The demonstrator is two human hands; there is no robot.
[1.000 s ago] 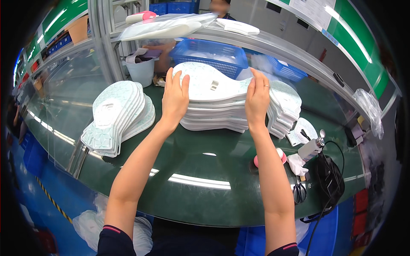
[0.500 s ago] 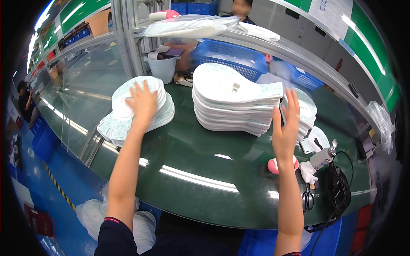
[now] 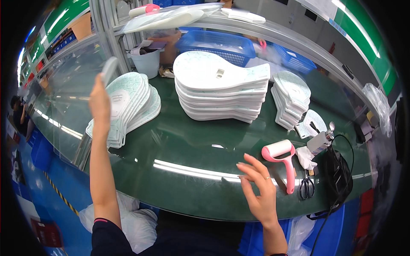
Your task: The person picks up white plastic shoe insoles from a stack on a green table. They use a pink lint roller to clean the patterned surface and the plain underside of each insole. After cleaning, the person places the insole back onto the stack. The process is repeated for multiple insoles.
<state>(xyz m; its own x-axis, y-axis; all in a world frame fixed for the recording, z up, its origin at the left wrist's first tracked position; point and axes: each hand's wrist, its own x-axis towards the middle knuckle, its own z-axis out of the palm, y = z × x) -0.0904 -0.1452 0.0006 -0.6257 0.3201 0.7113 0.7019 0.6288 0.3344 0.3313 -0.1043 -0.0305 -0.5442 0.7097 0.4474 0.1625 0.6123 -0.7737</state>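
Fingers of my left hand point(image 3: 100, 104) now clamp a blurred white panel point(image 3: 110, 67); my right hand point(image 3: 260, 192), fingers apart, has left the tall stack point(image 3: 220, 91).

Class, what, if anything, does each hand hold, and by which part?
Left hand: a blurred white piece, seemingly by its lower end; right hand: nothing.

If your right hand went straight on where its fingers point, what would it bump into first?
Probably the middle stack of white boards, though how high the right hand hovers is unclear.
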